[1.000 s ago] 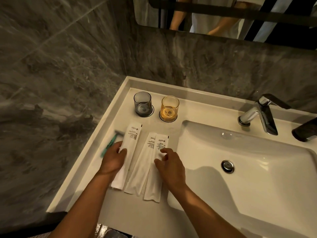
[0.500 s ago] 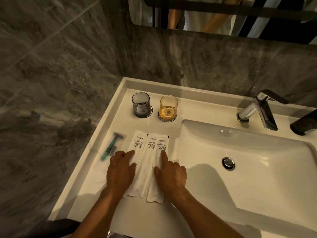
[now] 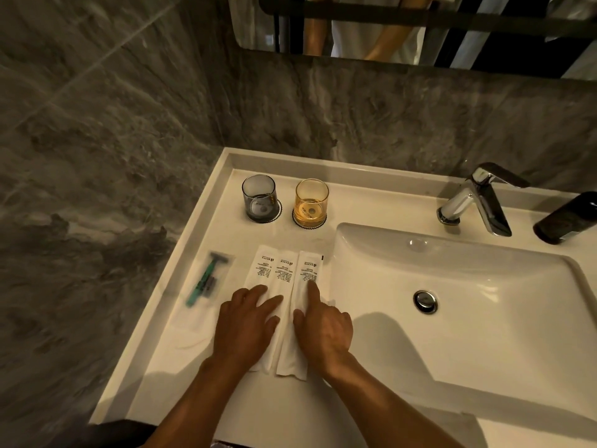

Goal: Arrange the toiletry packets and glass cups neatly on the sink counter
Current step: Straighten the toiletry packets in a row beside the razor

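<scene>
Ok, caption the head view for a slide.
Both hands, left hand and right hand, flat on white toiletry packets before grey glass cup and amber glass cup.

Both bare forearms reach forward over the sink counter (image 3: 181, 286), side by side and nearly touching. The left hand (image 3: 247, 324) lies flat, palm down, fingers spread. The right hand (image 3: 323, 328) rests palm down, its index finger (image 3: 312, 291) stretched forward, the others curled.
</scene>
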